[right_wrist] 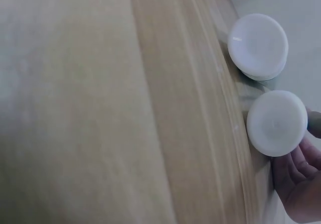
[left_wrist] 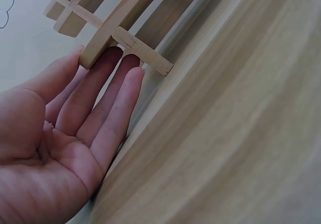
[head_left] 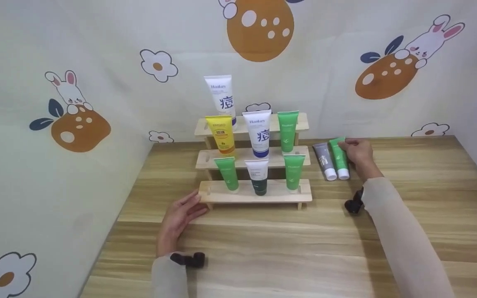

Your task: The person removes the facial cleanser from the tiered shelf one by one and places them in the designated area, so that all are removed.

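Observation:
A three-tier wooden display stand [head_left: 271, 197] holds several squeeze tubes, standing caps down. My left hand [head_left: 178, 217] grips the left end of its lowest tier; in the left wrist view the thumb lies at the shelf's edge [left_wrist: 93, 53], fingers underneath. Right of the stand, a green tube [head_left: 339, 157] with a white cap [right_wrist: 277, 123] lies on the table. My right hand [head_left: 359, 153] pinches its far end from the right side. A grey tube [head_left: 324, 161] lies close along its left, its white cap [right_wrist: 258, 45] beside the green tube's in the right wrist view.
On the stand are white-and-blue tubes [head_left: 259, 132], a yellow tube [head_left: 221, 134], a white-and-dark-green tube [head_left: 258, 176] and green tubes [head_left: 293, 171]. A patterned cloth [head_left: 321, 54] hangs behind the wood-grain table [head_left: 271, 248]. Each wrist wears a small black camera [head_left: 354, 203].

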A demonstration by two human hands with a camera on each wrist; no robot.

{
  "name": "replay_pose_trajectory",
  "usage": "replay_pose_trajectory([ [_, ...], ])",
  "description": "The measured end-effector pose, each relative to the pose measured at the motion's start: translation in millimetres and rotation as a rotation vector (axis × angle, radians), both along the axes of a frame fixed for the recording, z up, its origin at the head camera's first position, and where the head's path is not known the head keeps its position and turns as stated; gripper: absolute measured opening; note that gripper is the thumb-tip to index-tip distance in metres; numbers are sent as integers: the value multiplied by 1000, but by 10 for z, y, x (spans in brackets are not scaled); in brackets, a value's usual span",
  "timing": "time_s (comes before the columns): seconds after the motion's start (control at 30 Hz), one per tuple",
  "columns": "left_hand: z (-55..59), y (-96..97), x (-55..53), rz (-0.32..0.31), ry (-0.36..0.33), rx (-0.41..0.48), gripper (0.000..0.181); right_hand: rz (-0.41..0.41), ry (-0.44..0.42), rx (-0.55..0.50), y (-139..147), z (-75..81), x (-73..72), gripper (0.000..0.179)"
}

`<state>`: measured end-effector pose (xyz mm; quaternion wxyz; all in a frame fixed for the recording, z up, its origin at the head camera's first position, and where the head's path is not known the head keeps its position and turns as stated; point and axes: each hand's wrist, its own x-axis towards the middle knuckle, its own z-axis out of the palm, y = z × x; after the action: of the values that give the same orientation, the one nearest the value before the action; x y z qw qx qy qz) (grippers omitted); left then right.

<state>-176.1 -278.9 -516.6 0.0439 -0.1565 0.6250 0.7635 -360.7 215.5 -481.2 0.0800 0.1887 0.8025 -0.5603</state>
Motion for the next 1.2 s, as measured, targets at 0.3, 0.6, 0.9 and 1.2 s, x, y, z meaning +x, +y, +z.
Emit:
replay_pose_trajectory([
  [0.3,-37,28,17,-2,4,-8,51,-35,9,-44,168,53,81,50],
  [0.6,-27,5,47,14,-17,4,53,104,155,68,203,458,154,55],
  [0.9,-43,-11,47,3,-12,21,53,225,286,65,26,1094,298,62],
  [1.2,-5,0,6,0,4,26,49,387,322,58,-346,1698,418,66],
])
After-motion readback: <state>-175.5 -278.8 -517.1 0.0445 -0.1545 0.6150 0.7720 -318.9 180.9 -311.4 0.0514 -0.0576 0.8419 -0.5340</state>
